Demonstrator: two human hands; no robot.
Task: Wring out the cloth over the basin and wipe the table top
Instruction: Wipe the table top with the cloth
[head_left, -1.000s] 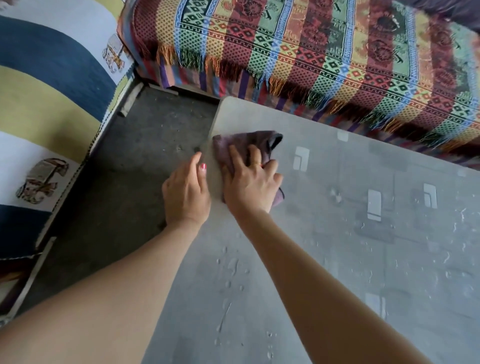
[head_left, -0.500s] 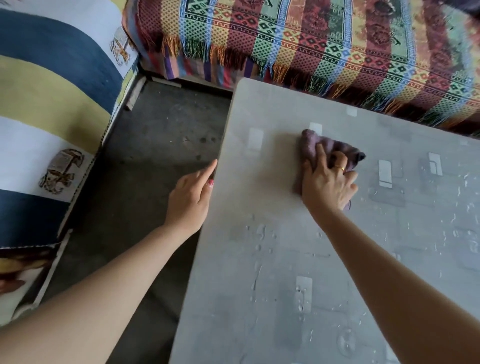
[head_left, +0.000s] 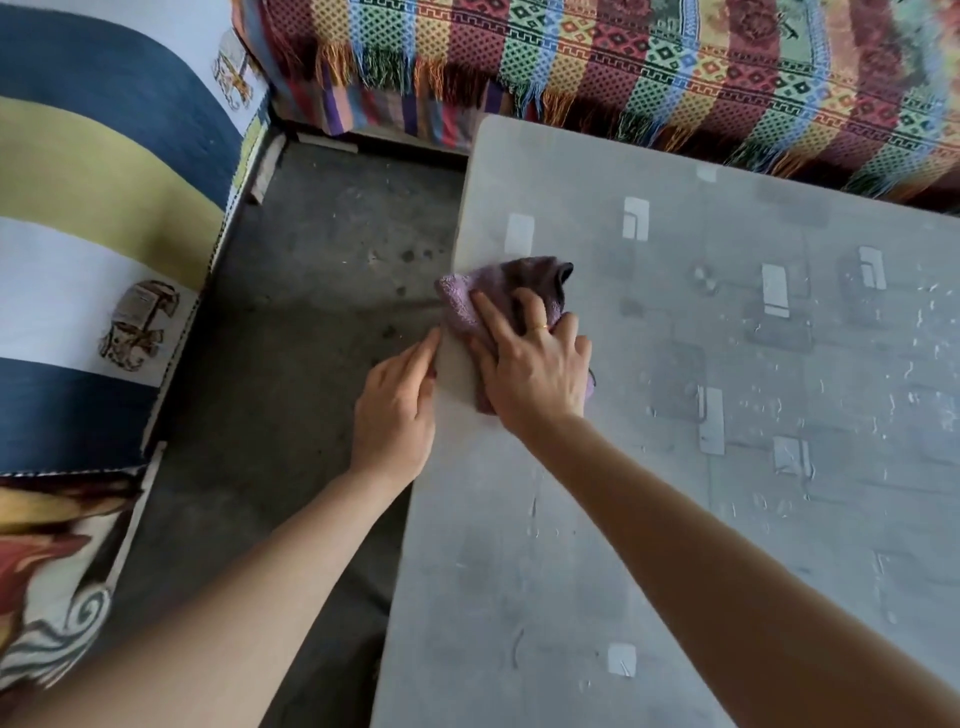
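Note:
A purple cloth (head_left: 491, 286) lies bunched at the left edge of the grey table top (head_left: 675, 467), partly overhanging it. My right hand (head_left: 530, 364) presses flat on the cloth with fingers spread and straight. My left hand (head_left: 397, 410) rests against the table's left edge just beside it, fingers straight, holding nothing. Water drops and streaks dot the table's right side. No basin is in view.
A bed with a bright striped fringed blanket (head_left: 649, 67) borders the table's far edge. A mattress with blue, yellow and white bands (head_left: 93, 218) lies on the left. Bare grey floor (head_left: 322, 291) runs between the mattress and the table.
My right hand has swept the cloth leftwards from the table's middle to its left edge. My left hand has stayed at the table's edge.

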